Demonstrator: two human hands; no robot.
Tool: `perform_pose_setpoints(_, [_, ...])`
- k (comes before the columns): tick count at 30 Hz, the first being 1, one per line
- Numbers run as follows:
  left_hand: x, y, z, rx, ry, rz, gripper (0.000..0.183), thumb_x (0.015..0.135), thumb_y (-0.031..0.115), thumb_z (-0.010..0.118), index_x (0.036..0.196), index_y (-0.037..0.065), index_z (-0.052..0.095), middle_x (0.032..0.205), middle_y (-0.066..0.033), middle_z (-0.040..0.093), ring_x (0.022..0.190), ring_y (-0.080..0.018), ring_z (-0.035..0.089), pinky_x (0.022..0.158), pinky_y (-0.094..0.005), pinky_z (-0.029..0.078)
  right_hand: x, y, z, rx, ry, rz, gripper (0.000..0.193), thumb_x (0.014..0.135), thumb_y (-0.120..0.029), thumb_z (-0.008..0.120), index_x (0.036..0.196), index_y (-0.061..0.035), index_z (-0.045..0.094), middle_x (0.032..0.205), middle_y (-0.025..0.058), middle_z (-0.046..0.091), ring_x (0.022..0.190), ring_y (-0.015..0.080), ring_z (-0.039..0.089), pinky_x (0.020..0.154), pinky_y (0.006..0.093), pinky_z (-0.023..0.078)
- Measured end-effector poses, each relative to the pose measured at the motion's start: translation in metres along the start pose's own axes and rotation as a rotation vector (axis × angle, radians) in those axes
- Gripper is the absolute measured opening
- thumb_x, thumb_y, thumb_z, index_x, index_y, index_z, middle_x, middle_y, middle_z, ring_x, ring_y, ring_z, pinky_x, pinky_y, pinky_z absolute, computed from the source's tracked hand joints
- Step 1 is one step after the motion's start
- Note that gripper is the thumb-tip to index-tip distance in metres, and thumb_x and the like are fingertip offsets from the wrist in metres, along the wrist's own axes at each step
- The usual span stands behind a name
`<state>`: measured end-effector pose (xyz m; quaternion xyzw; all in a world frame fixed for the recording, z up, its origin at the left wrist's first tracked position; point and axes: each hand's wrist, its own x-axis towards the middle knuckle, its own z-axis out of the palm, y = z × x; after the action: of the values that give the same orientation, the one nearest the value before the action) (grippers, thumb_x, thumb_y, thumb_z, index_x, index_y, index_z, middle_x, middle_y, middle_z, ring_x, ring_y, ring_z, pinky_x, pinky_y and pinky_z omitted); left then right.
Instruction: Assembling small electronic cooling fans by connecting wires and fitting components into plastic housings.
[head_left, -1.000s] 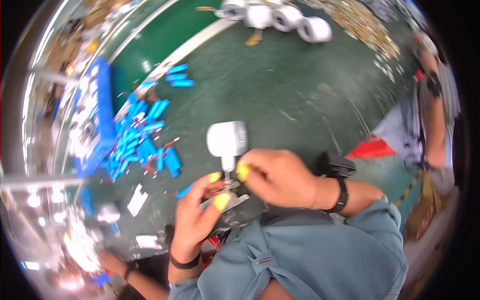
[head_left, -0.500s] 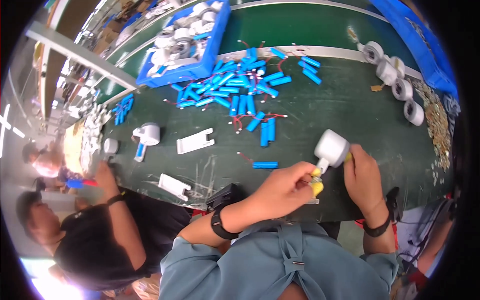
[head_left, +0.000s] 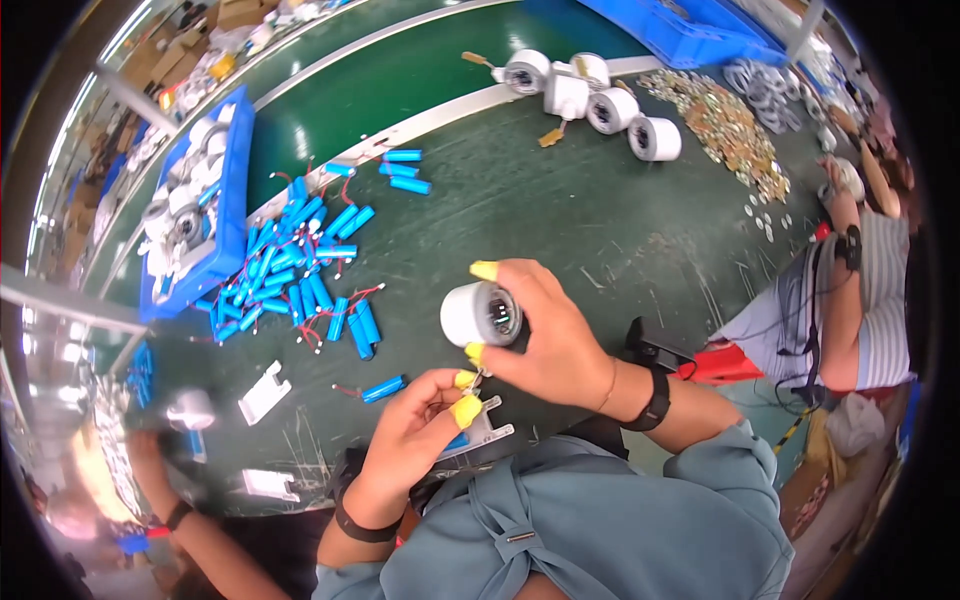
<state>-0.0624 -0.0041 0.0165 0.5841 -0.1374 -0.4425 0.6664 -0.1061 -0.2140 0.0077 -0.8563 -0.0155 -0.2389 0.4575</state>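
Note:
A white cylindrical housing (head_left: 462, 316) with a dark round face sits between my hands, above the green work table. My right hand (head_left: 550, 335) grips it, the index fingertip at the top rim and the thumb at the lower rim. Below it, my left hand (head_left: 412, 428) pinches the thin stem that comes off the housing; the exact grip is partly hidden. Yellow covers show on the fingertips of both hands. Beside the left fingers lies a white tray-like handle shell (head_left: 492, 432), with a blue cylinder partly hidden there. A loose blue battery cell (head_left: 384, 388) lies left of that hand.
A heap of blue wired cells (head_left: 285, 265) lies left, next to a blue crate (head_left: 232, 190) of white housings. More white housings (head_left: 655, 139) and a pile of small metal pieces (head_left: 725, 125) lie far right. White shells (head_left: 264, 393) are at left; co-workers sit on both sides.
The view has swung to the right. The housing has turned so its dark face shows, and my right hand has moved from its side to around its rims. My left hand still pinches the stem.

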Motion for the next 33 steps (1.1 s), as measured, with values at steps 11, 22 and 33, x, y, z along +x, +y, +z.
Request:
perform_pose_setpoints(11, [-0.011,0.005,0.006,0.039,0.051,0.032,0.033,0.088,-0.004,0.062,0.120,-0.002,0.055,0.099,-0.0020,0.060,0.091,-0.0082,0.057,0.080,-0.0232,0.046,-0.002,-0.022,0.001,0.119,0.060,-0.122,0.066,0.070,-0.001,0.069,0.131,-0.0017,0.044,0.126,0.0171,0.047,0.119,0.0374,0.045,0.098,0.0432,0.041])
perform_pose_setpoints(22, [-0.008,0.012,0.041,0.757,0.162,0.707,0.036,0.070,0.000,0.076,0.101,0.001,0.059,0.079,-0.0070,0.062,0.070,-0.0182,0.062,0.065,-0.0295,0.049,-0.025,-0.032,-0.023,1.558,0.018,0.551,0.088,0.063,-0.017,0.065,0.143,-0.0054,0.033,0.136,0.0118,0.045,0.131,0.0299,0.044,0.106,0.0462,0.040])
perform_pose_setpoints(33, [-0.004,0.009,0.042,0.824,0.215,0.885,0.036,0.064,-0.003,0.073,0.097,0.001,0.059,0.074,-0.0070,0.061,0.060,-0.0224,0.057,0.057,-0.0327,0.046,-0.017,-0.026,-0.015,1.415,0.090,0.493,0.079,0.070,-0.017,0.063,0.142,-0.0044,0.034,0.131,0.0130,0.048,0.123,0.0303,0.049,0.102,0.0462,0.042])
